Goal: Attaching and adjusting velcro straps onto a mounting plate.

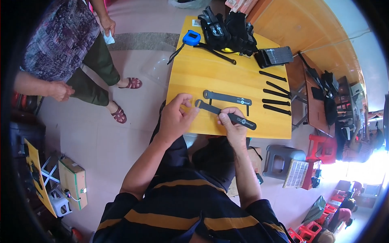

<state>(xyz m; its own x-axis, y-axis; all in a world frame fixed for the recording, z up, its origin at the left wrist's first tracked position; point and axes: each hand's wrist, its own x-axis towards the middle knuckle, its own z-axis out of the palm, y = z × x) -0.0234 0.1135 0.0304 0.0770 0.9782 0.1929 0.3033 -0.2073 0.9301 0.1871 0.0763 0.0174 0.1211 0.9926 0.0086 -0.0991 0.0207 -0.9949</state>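
A black cable strap [209, 107] with a slotted loop at one end and pale print at the other lies slantwise between my hands. My right hand [235, 124] pinches it near the middle, thumb on top. Close to the loop end is my left hand [175, 118], its fingers curled but apart from the thumb, and nothing shows between them. Just beyond, a second printed black strap [227, 98] rests on the yellow table [186, 77], across two narrow dark strips that poke out beneath it. Several slim black straps [276, 102] lie in a loose row at the right.
At the table's far side are a blue tape measure [191, 38], a heap of black straps [229, 34], one long strap [219, 54] and a black bundle [274, 57]. Another person [60, 44] stands at the left. A grey stool [282, 161] stands beyond the table's right corner.
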